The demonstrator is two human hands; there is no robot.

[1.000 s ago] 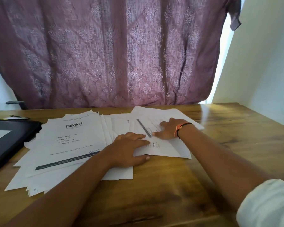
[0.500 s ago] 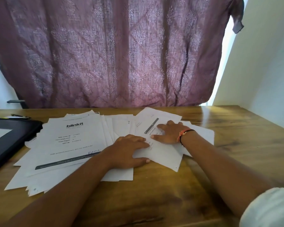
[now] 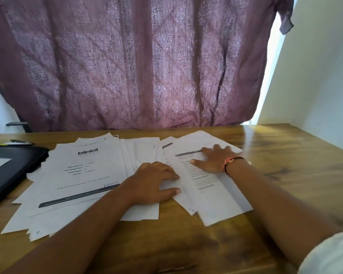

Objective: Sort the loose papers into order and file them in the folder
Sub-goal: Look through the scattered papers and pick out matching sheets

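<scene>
Top sheet (image 3: pixel 216 196) on the right has swung round and slid nearer over the last second; its near corner now sits on bare table (image 3: pixel 186 244). Left hand (image 3: pixel 156 182) lies flat, fingers relaxed, pinning the stack's edge. Right hand (image 3: pixel 214 158), fingers straight and spread, presses that sheet, dragging without gripping. Loose papers (image 3: pixel 139 155) stay fanned and the blinkit page (image 3: pixel 81 175) hasn't moved. Black folder (image 3: pixel 10 169) sits far left, beside the fan. I'd judge sorting has barely started.

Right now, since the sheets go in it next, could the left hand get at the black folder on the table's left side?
Probably yes: the left hand rests on the loose white papers, and only flat sheets lie between it and the black folder.
</scene>
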